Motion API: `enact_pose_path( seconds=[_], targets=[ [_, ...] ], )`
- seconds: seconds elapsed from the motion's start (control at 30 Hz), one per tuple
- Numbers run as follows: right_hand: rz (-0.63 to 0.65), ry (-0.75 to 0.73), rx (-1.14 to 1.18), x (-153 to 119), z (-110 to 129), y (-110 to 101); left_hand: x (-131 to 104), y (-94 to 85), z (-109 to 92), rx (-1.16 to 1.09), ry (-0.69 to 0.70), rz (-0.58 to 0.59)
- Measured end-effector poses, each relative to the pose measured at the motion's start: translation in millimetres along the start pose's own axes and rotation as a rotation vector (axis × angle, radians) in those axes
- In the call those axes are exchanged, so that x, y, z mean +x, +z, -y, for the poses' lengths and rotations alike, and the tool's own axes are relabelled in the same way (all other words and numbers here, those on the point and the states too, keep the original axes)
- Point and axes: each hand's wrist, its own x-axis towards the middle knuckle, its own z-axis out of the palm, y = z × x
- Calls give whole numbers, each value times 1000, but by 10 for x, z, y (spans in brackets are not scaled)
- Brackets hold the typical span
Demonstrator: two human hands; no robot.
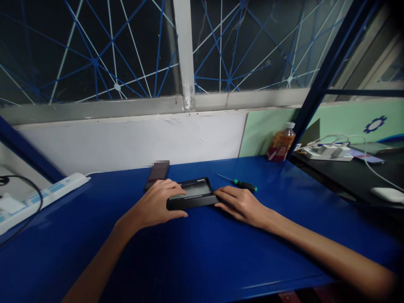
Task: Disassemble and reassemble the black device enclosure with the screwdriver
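Observation:
A shallow black open box (193, 202) with a pale inside lies on the blue table in front of me. My left hand (160, 200) grips its left end, fingers over the top and thumb along the near side. My right hand (241, 204) closes on the box's right end, fingers together at the corner. Behind my left hand lies a dark flat phone-like slab (157, 173), tilted toward the wall. Just beyond my right hand rests a screwdriver (246, 185) with a green and black handle, its thin shaft pointing left.
The blue table (176, 261) meets a white wall. A white power strip (59, 191) with a black cable is at the left. A bottle (282, 143) stands at the back right. Farther right, a black table (341, 176) holds another power strip (330, 152) and cables.

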Motion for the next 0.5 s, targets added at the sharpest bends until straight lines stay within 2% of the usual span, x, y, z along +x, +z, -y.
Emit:
enact_pose_path(
  seconds=[0.13, 0.27, 0.5],
  targets=[
    [-11, 32, 83, 10, -22, 14, -37, -92, 73, 9, 2, 30],
    [-31, 58, 184, 28, -18, -2, -35, -101, 50, 20, 5, 25],
    [-194, 173, 277, 77, -39, -70, -20, -93, 23, 15, 24, -160]
  ],
)
